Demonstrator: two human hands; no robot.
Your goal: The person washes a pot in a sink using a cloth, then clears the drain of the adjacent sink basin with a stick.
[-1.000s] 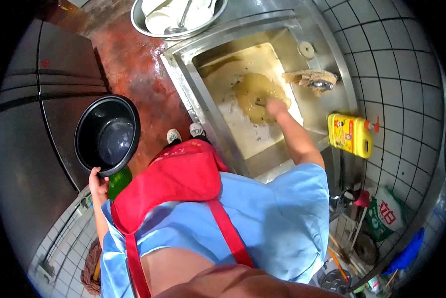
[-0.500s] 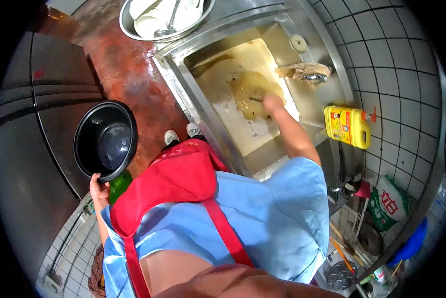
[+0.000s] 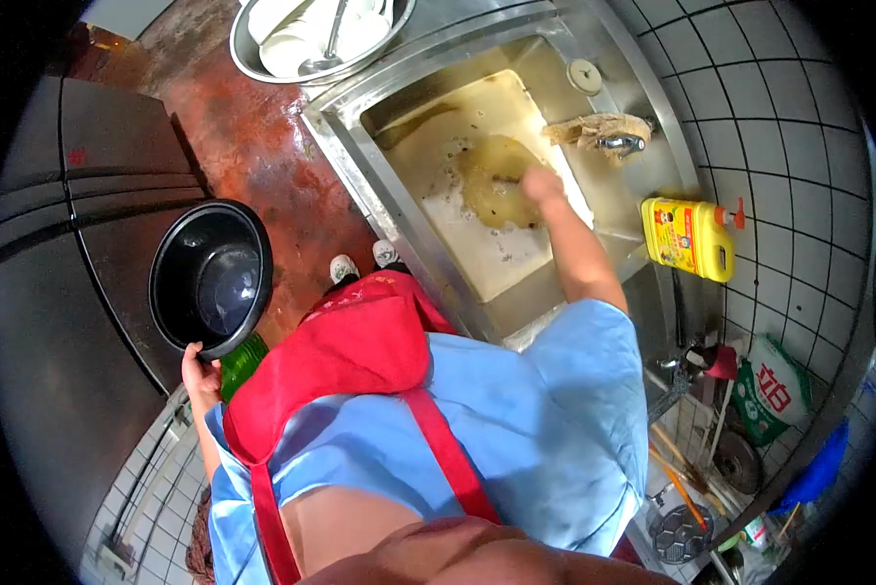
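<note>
On the left, my left hand (image 3: 200,372) grips the near rim of a black basin (image 3: 167,310), which is tilted with its inside facing up. My right hand (image 3: 541,185) is down in the steel sink (image 3: 428,255), above or at a patch of murky yellowish water (image 3: 501,210) with dark bits in it. Blur and the angle hide its fingers, so I cannot see whether they hold anything. A small dark shape shows in the water just left of that hand. A faucet (image 3: 621,145) with a tan cloth (image 3: 586,131) over its spout reaches over the sink's far side.
A metal bowl (image 3: 246,68) with white dishes and a ladle (image 3: 332,44) stands beyond the sink. A yellow pump jug (image 3: 689,240) is by the tiled wall. A round whitish lid (image 3: 584,77) lies on the sink ledge. Dark cabinet doors (image 3: 116,292) line the left.
My right hand has shifted slightly up and to the right in the sink. The water patch looks a little smaller. My left hand keeps its grip on the basin, and the whole view has tilted slightly.
</note>
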